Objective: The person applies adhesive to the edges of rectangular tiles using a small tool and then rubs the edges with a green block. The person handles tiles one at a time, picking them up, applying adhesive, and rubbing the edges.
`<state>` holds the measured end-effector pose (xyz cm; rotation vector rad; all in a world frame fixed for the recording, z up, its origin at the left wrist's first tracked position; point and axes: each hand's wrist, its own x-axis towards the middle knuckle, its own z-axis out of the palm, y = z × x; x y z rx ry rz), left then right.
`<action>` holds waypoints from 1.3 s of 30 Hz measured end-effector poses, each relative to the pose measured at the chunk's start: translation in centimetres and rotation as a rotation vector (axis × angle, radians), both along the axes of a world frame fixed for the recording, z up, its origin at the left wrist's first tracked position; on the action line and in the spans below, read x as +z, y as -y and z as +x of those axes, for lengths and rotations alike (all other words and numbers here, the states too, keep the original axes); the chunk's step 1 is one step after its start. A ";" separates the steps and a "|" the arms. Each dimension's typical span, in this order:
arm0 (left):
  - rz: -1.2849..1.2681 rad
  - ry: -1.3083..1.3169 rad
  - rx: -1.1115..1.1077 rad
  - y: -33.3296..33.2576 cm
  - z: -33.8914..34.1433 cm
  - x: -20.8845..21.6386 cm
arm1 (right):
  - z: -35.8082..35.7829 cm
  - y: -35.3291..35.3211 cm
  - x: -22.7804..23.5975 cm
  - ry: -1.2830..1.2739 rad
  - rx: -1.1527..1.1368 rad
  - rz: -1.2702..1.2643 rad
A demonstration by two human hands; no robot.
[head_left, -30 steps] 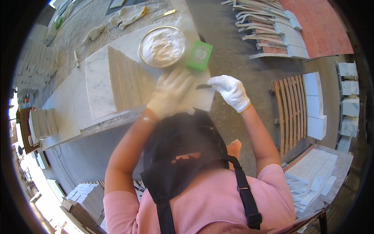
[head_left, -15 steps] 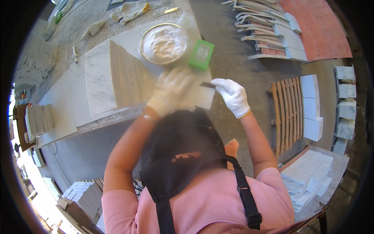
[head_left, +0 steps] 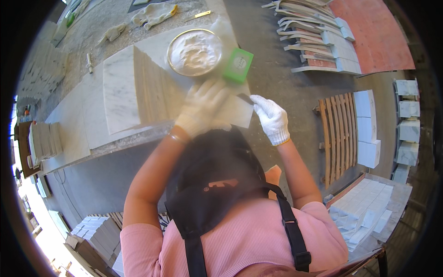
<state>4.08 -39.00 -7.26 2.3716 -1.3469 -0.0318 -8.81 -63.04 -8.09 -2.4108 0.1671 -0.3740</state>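
Note:
My left hand (head_left: 202, 108), in a pale knitted glove, lies with fingers stretched over a white marble tile (head_left: 235, 112) at the bench edge. A haze blurs this part of the view. Pinched in my gloved right hand (head_left: 271, 119) is a thin dark scraper blade (head_left: 245, 98), resting at the tile's right edge. Beyond my left hand stands a round bowl (head_left: 194, 51) of white paste, with a green block (head_left: 238, 65) beside it. A stack of marble tiles (head_left: 121, 92) stands on edge to the left.
On the far bench lie spare gloves (head_left: 154, 15) and a yellow-handled tool (head_left: 203, 14). A wooden pallet (head_left: 339, 136) with white blocks (head_left: 365, 122) is on the right. Stacked tiles and strips (head_left: 318, 41) sit at the upper right, more tiles (head_left: 364, 210) at the lower right.
My right hand has shifted slightly left and toward me, its blade staying at the tile's edge. My left hand keeps its place on the tile.

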 end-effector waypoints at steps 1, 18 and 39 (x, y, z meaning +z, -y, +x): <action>-0.010 -0.001 0.002 0.0 0.0 0.0 | -0.3 -0.3 0.0 -0.005 -0.009 0.034; -0.055 0.015 0.022 0.0 0.1 -0.1 | -2.2 -0.7 1.1 -0.086 0.055 -0.024; -0.048 -0.036 0.019 0.1 0.1 0.2 | 2.7 3.4 0.0 -0.104 0.160 0.354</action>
